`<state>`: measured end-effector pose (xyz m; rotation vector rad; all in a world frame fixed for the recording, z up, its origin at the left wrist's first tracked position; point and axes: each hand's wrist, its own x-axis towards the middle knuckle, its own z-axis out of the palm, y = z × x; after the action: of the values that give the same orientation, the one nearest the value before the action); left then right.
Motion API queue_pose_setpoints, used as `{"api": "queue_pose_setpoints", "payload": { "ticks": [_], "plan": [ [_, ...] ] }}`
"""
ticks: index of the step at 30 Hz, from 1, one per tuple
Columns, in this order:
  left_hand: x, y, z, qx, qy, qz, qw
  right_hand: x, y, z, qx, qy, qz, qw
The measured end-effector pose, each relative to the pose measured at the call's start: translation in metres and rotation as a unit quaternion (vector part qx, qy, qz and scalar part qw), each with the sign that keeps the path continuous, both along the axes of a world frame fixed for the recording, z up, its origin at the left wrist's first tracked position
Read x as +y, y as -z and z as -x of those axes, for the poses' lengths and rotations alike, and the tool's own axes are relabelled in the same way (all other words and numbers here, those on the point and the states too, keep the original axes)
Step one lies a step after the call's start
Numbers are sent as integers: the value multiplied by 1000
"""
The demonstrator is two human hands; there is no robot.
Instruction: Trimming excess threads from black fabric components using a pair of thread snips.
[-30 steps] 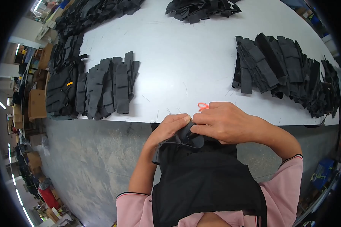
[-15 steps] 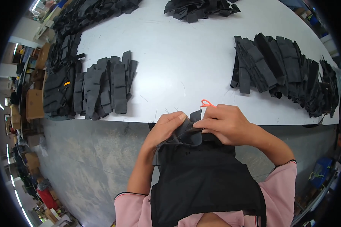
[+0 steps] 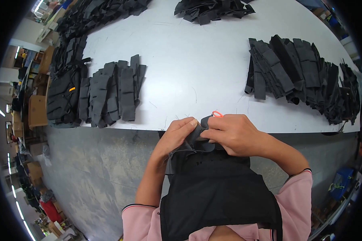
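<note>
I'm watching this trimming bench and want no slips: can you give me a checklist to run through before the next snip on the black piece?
1. Left hand pinches the black fabric piece: ok.
2. Right hand holds the orange-handled snips: ok; only the handle loop shows.
3. Blades clear of the left fingers: cannot tell, they are hidden under the right hand.
4. Piece held taut at the white table edge: cannot tell, it looks bunched.
5. Table space ahead free of the stacked black pieces: ok.
</note>
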<state>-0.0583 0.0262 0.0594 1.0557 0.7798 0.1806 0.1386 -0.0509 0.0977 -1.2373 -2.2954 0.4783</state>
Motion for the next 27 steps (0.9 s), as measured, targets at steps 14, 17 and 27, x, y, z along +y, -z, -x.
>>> {"api": "queue_pose_setpoints", "payload": {
  "ticks": [14, 17, 27],
  "plan": [
    [0, -2, 5, 15, -16, -22, 1000, -12, -3, -1, 147, 102, 104, 978],
    [-1, 1, 5, 17, -15, -32, 999, -16, 1, 3, 119, 94, 114, 982],
    [-11, -5, -1, 18, -90, -138, 986, -22, 1, 1, 220, 155, 128, 954]
  ]
}}
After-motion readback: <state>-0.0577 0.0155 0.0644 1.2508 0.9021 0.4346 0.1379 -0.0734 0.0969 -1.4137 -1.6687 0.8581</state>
